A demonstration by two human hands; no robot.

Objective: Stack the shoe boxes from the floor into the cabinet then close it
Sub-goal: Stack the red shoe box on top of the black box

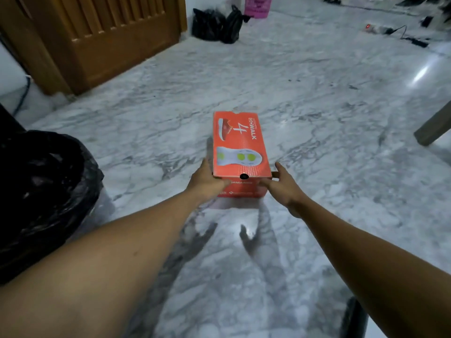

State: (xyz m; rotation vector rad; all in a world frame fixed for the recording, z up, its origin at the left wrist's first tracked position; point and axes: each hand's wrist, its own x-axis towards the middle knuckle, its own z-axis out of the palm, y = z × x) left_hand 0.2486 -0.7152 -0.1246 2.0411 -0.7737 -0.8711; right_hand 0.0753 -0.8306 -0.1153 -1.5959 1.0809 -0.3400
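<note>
An orange shoe box with a printed shoe sole and the word WALK on its lid is in the middle of the view, its long side pointing away from me. My left hand grips its near left corner and my right hand grips its near right corner, thumbs on the near end face. Shadows of both hands fall on the marble floor below, so the box seems held just above it. A brown wooden panelled front, either a door or a cabinet, stands at the far left.
A bin lined with a black bag sits close on my left. Black bags and a pink basket lie at the back. A power strip with cable is far right, and a furniture leg at the right edge.
</note>
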